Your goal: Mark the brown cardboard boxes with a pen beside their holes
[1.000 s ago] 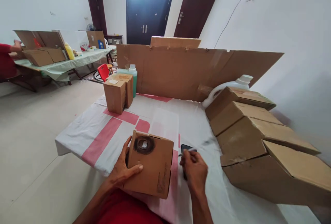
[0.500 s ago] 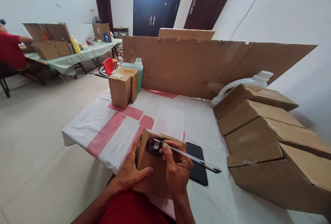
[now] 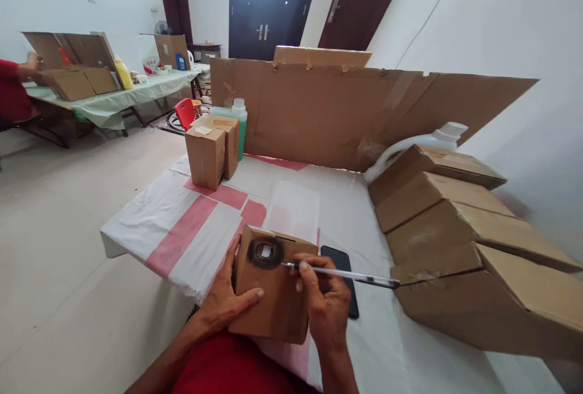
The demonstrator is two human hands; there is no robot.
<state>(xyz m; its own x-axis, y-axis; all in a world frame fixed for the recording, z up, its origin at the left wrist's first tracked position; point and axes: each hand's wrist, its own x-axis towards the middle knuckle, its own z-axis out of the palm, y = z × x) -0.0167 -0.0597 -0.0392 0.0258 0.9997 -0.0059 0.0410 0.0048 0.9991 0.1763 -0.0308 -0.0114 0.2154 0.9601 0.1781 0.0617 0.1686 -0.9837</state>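
Observation:
A small brown cardboard box [image 3: 277, 303] rests tilted near the table's front edge, close to my body. Its face carries a dark scribbled ring [image 3: 265, 252] with a pale patch in the middle. My left hand [image 3: 230, 297] grips the box's left side, the thumb lying across its face. Between the fingers of my right hand [image 3: 324, 297] is a clear pen [image 3: 359, 275]. The pen's tip points left, just right of and below the dark ring; I cannot tell whether it touches the box. Partly behind my right hand lies a black phone [image 3: 339, 254].
Several cardboard boxes [image 3: 437, 303] line the table's right side, a white jug [image 3: 449, 133] behind them. Two upright boxes [image 3: 204, 157] and a green-liquid bottle [image 3: 241, 133] stand at the back left. A cardboard panel [image 3: 319, 115] edges the back. A person in red sits at another table [image 3: 150, 90].
My right hand has moved right and slightly down with the pen, off the dark ring, which now shows in full. My left hand still holds the box. The view has shifted a little.

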